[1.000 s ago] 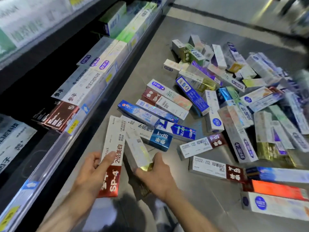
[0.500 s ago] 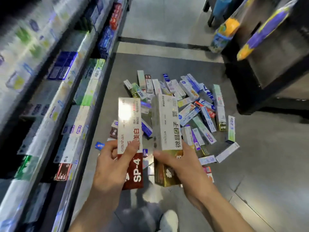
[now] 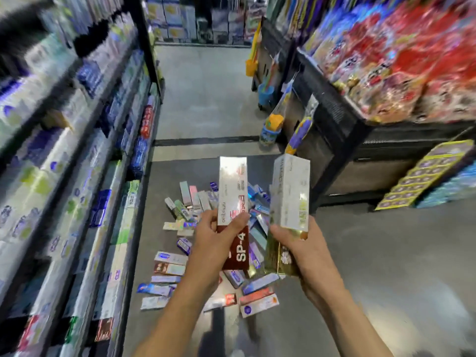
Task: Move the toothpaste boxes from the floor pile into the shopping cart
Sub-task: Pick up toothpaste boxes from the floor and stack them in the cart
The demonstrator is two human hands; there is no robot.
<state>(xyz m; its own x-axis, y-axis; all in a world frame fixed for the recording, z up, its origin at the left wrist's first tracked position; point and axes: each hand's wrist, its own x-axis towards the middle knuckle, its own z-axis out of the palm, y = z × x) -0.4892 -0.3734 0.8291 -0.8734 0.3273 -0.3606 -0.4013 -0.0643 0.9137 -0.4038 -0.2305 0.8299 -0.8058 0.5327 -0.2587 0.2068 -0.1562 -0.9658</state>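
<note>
Head cam: left hand (image 3: 215,243) grasps a white-and-maroon SP-4 toothpaste box (image 3: 233,212), right hand (image 3: 300,249) a white-and-gold toothpaste box (image 3: 289,202), above the floor pile (image 3: 177,264). Loads left, no cart visible.

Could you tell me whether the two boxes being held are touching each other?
Apart. The head view shows floor pile between the red SP-4 box in the left hand and the gold box.

My left hand (image 3: 215,243) gripped a white-and-maroon box marked SP-4 (image 3: 234,202), held upright. My right hand (image 3: 296,243) gripped a white-and-gold box (image 3: 289,199), just beside it and apart. Below both, the pile of toothpaste boxes (image 3: 180,261) lay on the grey floor (image 3: 386,253), near the foot of the left shelving (image 3: 77,176).
</note>
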